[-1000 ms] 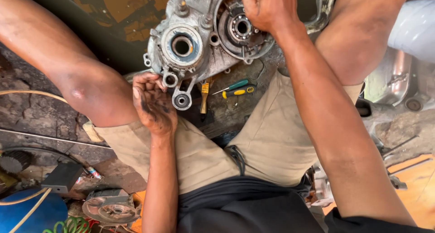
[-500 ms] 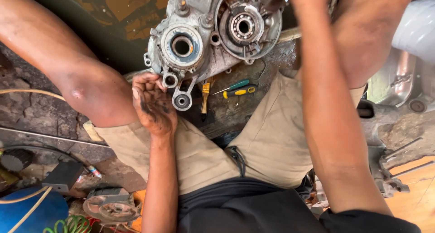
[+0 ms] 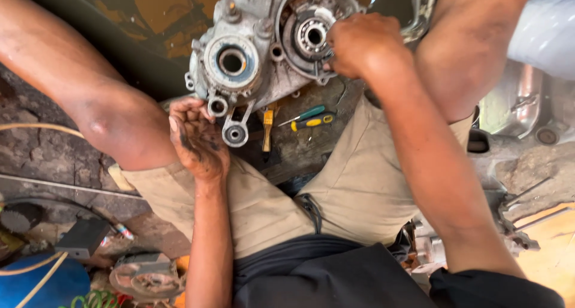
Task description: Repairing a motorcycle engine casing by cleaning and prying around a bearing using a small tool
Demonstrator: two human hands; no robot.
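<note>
I see a dark, stained floor [image 3: 299, 155] carrying the grey engine casing [image 3: 257, 56]. Just below the casing lie a yellow-handled tool [image 3: 268, 125] and two screwdrivers [image 3: 310, 117], side by side.

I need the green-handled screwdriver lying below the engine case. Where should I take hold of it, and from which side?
Take the green-handled screwdriver by its handle, coming from the right: the handle end points up and right toward open floor, while its tip angles down toward the yellow-handled tool. A yellow screwdriver lies close beneath, so pinch from above. The left hand rests by the case lug; the right hand is on the bearing.
</note>
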